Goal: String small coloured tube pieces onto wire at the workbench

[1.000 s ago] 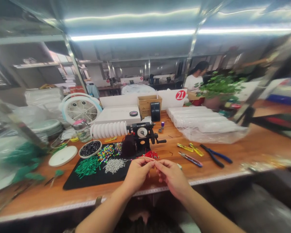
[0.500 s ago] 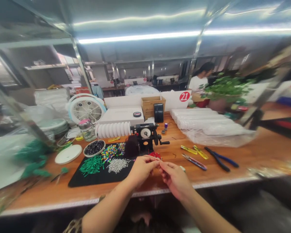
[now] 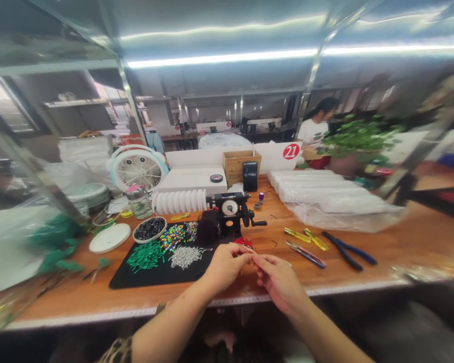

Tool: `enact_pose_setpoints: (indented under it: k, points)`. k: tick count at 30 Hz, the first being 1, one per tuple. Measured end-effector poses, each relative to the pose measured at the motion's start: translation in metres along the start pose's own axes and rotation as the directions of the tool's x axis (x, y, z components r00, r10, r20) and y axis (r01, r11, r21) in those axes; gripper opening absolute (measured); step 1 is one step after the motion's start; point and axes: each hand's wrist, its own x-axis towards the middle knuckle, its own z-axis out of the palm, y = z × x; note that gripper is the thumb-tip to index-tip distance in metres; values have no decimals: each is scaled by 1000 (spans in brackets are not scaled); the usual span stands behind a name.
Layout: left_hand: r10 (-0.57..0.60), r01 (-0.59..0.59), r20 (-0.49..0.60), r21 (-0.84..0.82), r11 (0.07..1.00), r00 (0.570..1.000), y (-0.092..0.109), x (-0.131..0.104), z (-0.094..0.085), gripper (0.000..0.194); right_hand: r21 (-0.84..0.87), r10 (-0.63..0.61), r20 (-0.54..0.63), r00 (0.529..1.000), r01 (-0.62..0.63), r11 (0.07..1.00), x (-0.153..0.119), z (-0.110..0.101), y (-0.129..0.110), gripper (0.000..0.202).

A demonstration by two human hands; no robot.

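Note:
My left hand (image 3: 229,263) and my right hand (image 3: 275,276) meet fingertip to fingertip above the table's front edge. Both are closed in a pinch; what lies between the fingers is too small to make out. Just behind them are some red pieces (image 3: 244,243) at the foot of a black hand-cranked winding machine (image 3: 230,207) with a dial. White ribbed spools (image 3: 179,202) sit on its shaft. To the left, a black mat (image 3: 123,279) bears green tubes (image 3: 147,257), silvery pieces (image 3: 186,257) and multicoloured beads (image 3: 173,237).
Snips (image 3: 305,254), yellow-handled tools (image 3: 316,239) and blue-handled pliers (image 3: 350,252) lie to the right. Behind them are plastic-wrapped white rolls (image 3: 325,194). A dish of black pieces (image 3: 150,230), a white lid (image 3: 110,238) and a fan (image 3: 138,171) stand left. A person (image 3: 315,128) sits across.
The whole view has shifted slightly, so things appear a little further right. Both hands stay pinched together at nearly the same place over the table.

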Motion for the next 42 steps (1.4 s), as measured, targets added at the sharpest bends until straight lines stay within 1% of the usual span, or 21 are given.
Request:
enact_pose_setpoints:
  k: [3, 7, 9, 14, 18, 20, 24, 29, 32, 37, 39, 42]
  points:
    - [20, -20, -9, -22, 1000, 1000, 4, -2, 2, 11, 47, -13, 8, 1000, 13, 999, -1, -1, 0, 39]
    - [-55, 55, 2, -98, 994, 998, 5, -6, 3, 21, 59, -49, 23, 999, 48, 997, -1, -2, 2, 32]
    - [-80, 76, -23, -157, 985, 996, 4, -6, 3, 25, 32, -72, 25, 997, 72, 997, -2, -2, 3, 30]
    - [-114, 57, -163, -317, 947, 980, -1, -1, -6, 31, -92, -102, 16, 995, 103, 990, -8, 1, 7, 33]
    - [-161, 5, -311, -448, 894, 937, -3, 8, -18, 37, -230, -134, 5, 991, 131, 964, -10, 0, 10, 37]
    - [-195, -7, -338, -513, 859, 921, -2, 9, -22, 35, -310, -154, 22, 988, 153, 938, -10, -2, 12, 38]
    - [-252, 0, -335, -600, 800, 908, 0, 5, -28, 32, -421, -171, 52, 984, 177, 890, -10, -4, 14, 36]
    - [-265, 10, -323, -616, 788, 908, -5, -7, -34, 29, -474, -140, 61, 988, 152, 867, -15, -2, 10, 36]
    - [-258, 1, -349, -593, 805, 901, -11, -13, -39, 30, -530, -126, 60, 990, 139, 837, -18, 0, 6, 36]
    - [-251, -13, -391, -559, 829, 886, -18, -15, -45, 27, -647, -102, 21, 995, 92, 757, -18, -2, 5, 38]
    - [-254, -8, -390, -559, 829, 885, -19, -15, -46, 25, -668, -102, -7, 995, 71, 741, -17, -4, 6, 38]
    - [-260, -5, -390, -562, 827, 883, -20, -16, -48, 23, -684, -101, -14, 995, 64, 726, -17, -7, 7, 39]
